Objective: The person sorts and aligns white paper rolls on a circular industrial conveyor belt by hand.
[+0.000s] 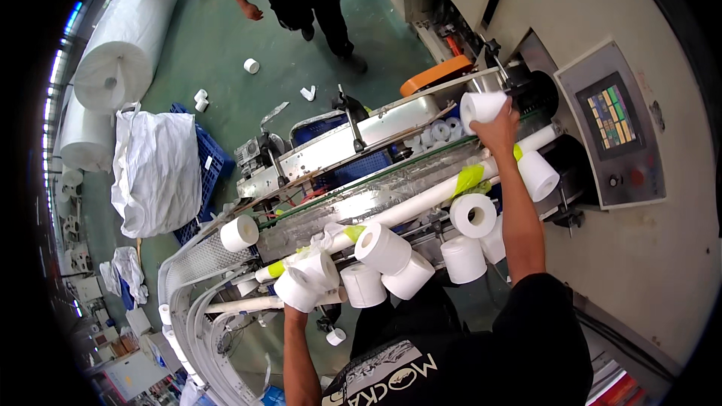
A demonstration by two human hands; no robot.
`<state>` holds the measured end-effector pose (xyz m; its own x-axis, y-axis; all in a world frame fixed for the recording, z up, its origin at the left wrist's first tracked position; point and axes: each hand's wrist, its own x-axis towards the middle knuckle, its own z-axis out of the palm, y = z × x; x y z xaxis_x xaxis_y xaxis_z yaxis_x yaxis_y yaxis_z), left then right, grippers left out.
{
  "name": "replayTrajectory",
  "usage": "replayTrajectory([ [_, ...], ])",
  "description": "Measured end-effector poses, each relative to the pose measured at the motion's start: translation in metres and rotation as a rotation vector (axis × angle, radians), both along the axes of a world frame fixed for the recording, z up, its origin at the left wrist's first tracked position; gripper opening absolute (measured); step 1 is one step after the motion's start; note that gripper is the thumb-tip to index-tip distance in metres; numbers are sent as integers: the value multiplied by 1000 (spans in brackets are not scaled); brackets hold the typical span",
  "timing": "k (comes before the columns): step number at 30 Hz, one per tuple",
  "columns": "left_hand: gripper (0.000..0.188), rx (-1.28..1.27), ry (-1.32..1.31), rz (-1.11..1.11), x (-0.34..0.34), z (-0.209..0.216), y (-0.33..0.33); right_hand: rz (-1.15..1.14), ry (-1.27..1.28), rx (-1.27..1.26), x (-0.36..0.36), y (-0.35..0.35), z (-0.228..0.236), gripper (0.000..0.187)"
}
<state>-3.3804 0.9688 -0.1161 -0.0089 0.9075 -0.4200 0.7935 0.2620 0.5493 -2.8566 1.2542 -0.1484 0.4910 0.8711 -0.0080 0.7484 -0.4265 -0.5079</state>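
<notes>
My right hand (499, 129) is closed around a white toilet paper roll (481, 110) at the machine end of the conveyor (406, 180). My left hand (295, 316) is at the lower left, mostly hidden beneath a tilted toilet roll (297, 290); its fingers do not show. Along the near side, several more rolls lie by a long white tube (410, 209) wrapped in places with yellow-green tape (468, 179). One of these is a roll (382, 248) leaning on others. A single roll (239, 233) sits on the conveyor's left part.
A control panel (613, 124) with a screen is on the machine at right. A person (308, 0) walks beyond the conveyor. Stray rolls (251, 66) lie on the green floor. At left are a white sack (162, 173), blue crates (214, 162) and huge paper reels (113, 75).
</notes>
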Motion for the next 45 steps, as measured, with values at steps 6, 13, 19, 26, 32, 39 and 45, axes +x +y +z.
replayTrajectory([
  [6,54,-73,-722,684,6,-5,-12,277,176,-139,-83,-17,-10,115],
  [13,63,-73,-687,629,14,4,-17,474,474,-22,-64,23,-33,59],
  [19,65,-64,-655,618,3,-9,-22,237,560,-347,8,83,-57,59],
  [26,59,-20,-816,697,-49,-65,-67,527,766,-29,-49,-24,-6,38],
  [32,60,-109,-867,696,-34,-39,-46,1235,101,-127,-228,-209,80,82],
  [39,52,396,121,-160,-104,37,-23,1277,-190,-506,-265,-177,55,57],
  [45,52,252,-234,553,-395,20,-22,683,214,-240,-259,-170,96,62],
])
